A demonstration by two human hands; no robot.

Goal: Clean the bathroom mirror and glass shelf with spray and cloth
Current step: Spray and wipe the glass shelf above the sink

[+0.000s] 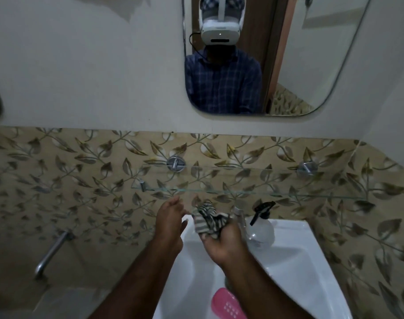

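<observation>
Head view: the right hand is gripping a bunched striped cloth, fingers curled around it, palm turned up, over the back rim of the sink. Judgement: the cloth is being gathered into a pad before wiping. The left hand is hovering just left of the cloth, fingers loosely spread and holding nothing, apparently ready to help fold it. The spray bottle is standing upright on the sink's back ledge, just right of the cloth and beside the tap, probably parked within reach of the right hand. The glass shelf is running across the tiled wall directly above the sink, bare, its front edge lying just above both hands; lifting straight up risks knocking that edge. The mirror is hanging higher on the wall, well above the shelf. Open room is lying left of the sink and in front of the shelf. A pink object is resting in the sink, near the lower frame edge; its identity is unclear.
</observation>
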